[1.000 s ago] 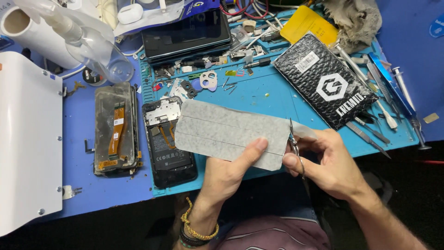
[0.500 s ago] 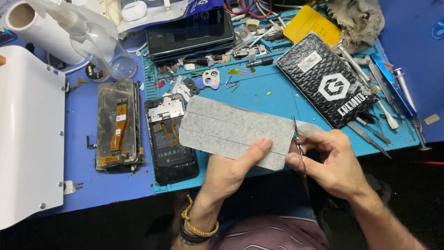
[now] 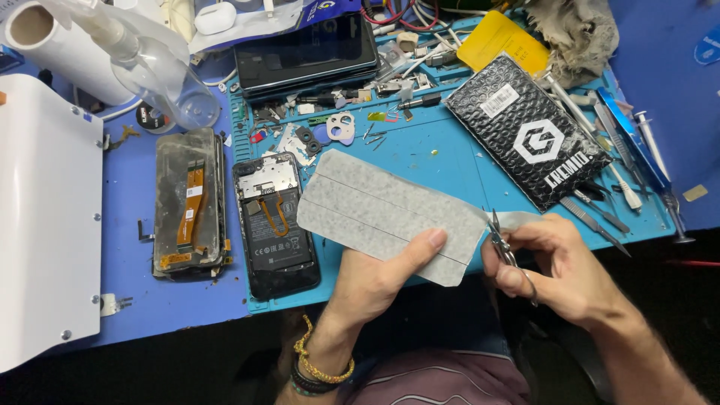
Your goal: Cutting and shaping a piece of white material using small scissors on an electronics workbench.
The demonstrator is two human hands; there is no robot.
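Right now the left hand (image 3: 375,281) pinches a grey sheet (image 3: 382,214) from below, thumb flat on top near the lower edge, fingers curled under it. Sheet is a long rectangle with two lengthwise fold or score lines, held tilted over the front of the teal mat (image 3: 435,161), its left end just above the opened black phone (image 3: 271,221). The right hand (image 3: 559,262) is closed around small scissors (image 3: 506,251), fingers through the handles, blades at the sheet's right edge where a narrow strip sticks out to the right. Cannot tell how far apart the blades are.

On the blue table (image 3: 127,292), left of the black phone, lies a detached phone screen (image 3: 187,202) with an orange ribbon cable on its back. A white panel (image 3: 45,217) with screws covers the far left. A clear spray bottle (image 3: 161,79) and a white roll (image 3: 52,37) sit top left. A dark tablet-like device (image 3: 307,52) lies at the top of the mat, small screws and parts scattered just below it. A black bubble pouch (image 3: 532,139) lies tilted on the right of the mat, a yellow card (image 3: 502,41) behind it, a grey rag (image 3: 577,30) beside that. Tweezers and screwdrivers (image 3: 622,150) lie along the right edge. Bracelets on the left wrist.
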